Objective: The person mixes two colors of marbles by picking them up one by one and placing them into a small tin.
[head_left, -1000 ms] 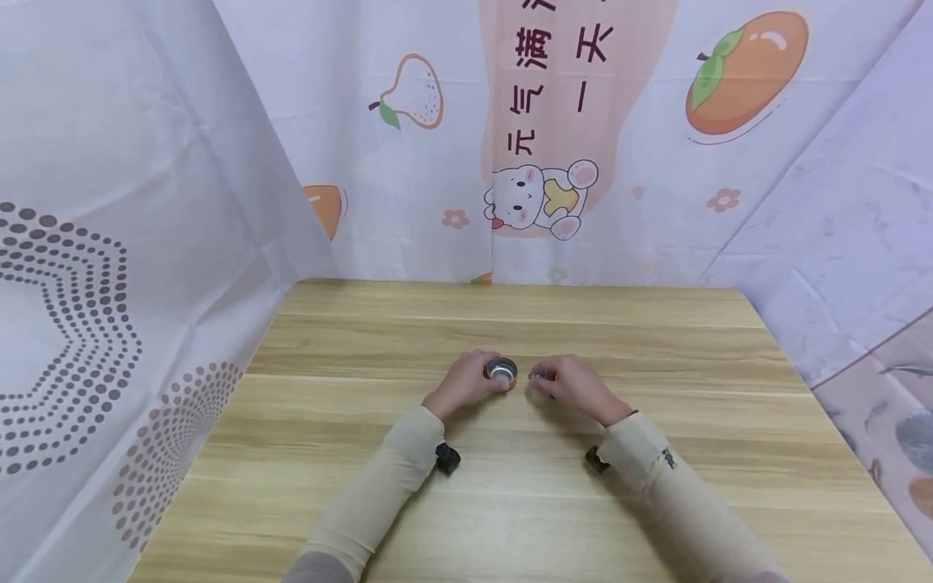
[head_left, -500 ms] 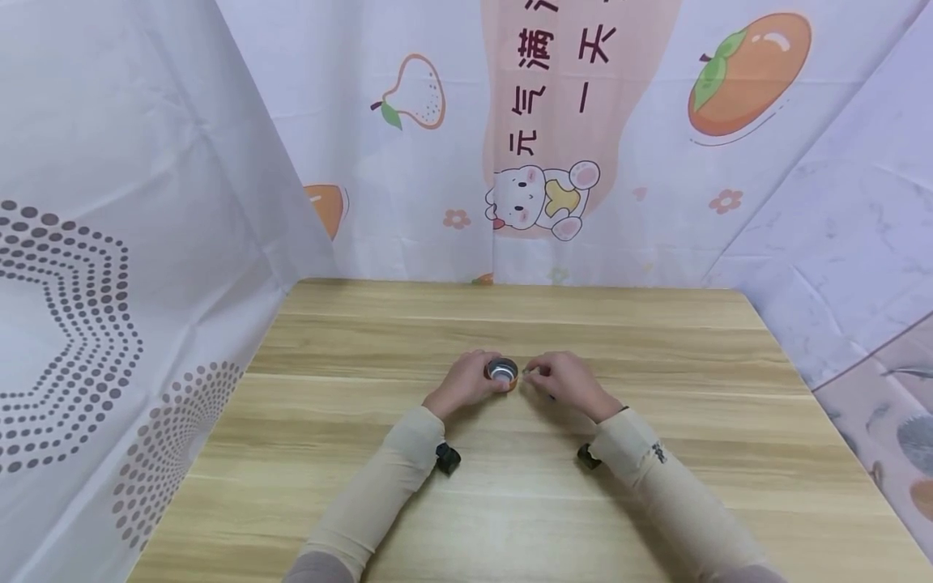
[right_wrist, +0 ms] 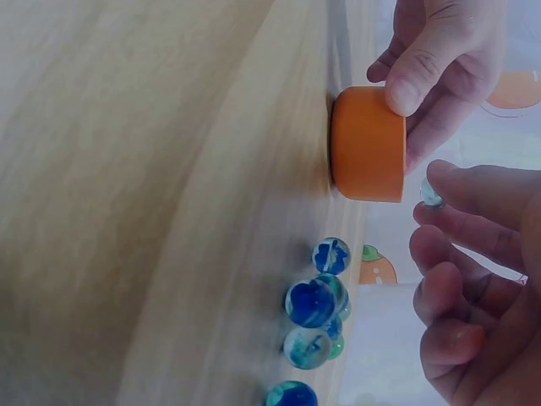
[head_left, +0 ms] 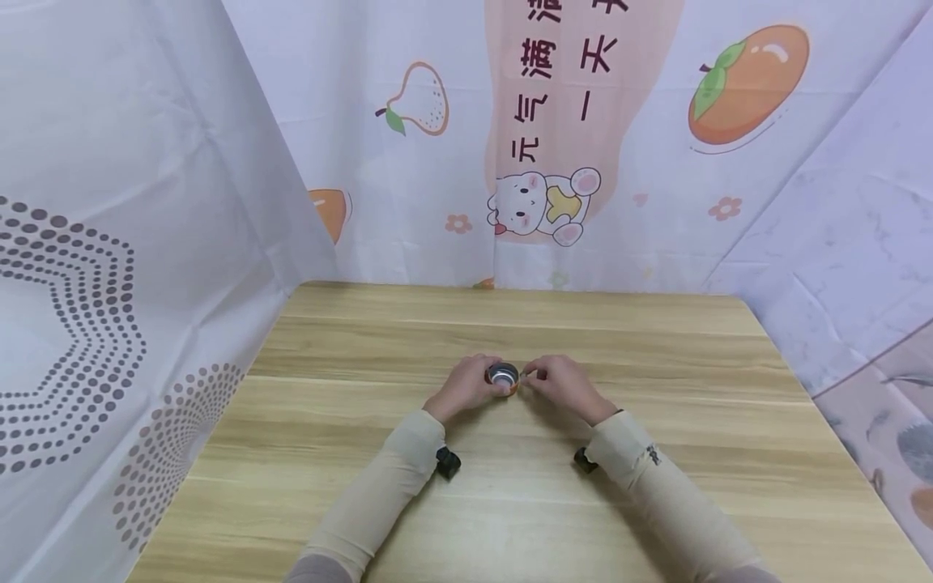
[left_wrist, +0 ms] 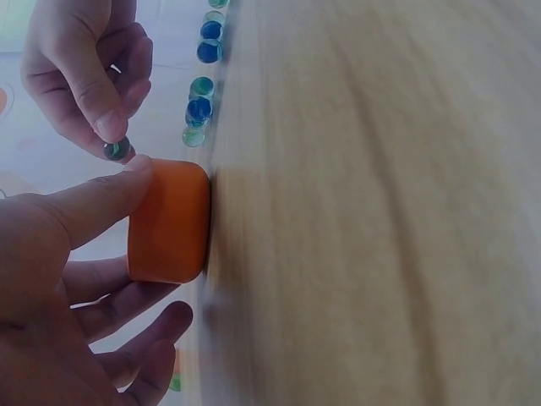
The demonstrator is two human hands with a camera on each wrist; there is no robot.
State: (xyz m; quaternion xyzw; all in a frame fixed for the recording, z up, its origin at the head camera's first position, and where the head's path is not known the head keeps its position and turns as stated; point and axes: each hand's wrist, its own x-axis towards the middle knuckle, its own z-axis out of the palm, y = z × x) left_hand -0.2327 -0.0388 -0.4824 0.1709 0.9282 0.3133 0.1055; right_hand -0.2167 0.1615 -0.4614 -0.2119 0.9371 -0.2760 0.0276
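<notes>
A small orange cup (left_wrist: pixel 179 224) with a shiny metal inside (head_left: pixel 503 375) stands on the wooden table. My left hand (head_left: pixel 466 387) grips it from the left, thumb at the near side of the rim and fingers on the opposite side. Just right of the rim, my right hand (head_left: pixel 567 387) pinches a glass marble (right_wrist: pixel 431 193) between thumb and forefinger, level with the cup's mouth. The other fingers of that hand curl loosely. Several blue and green marbles (right_wrist: pixel 310 303) lie on the table beside the cup in the right wrist view.
More marbles (left_wrist: pixel 199 110) form a loose row past the cup in the left wrist view. The wooden table (head_left: pixel 510 518) reaches back to a printed white curtain (head_left: pixel 408 202). Another patterned curtain (head_left: pixel 182 243) hangs along the left side.
My right hand has moved left with the marble, closing the gap to the cup's rim. My left hand keeps its hold on the cup, and the head view has tilted up slightly.
</notes>
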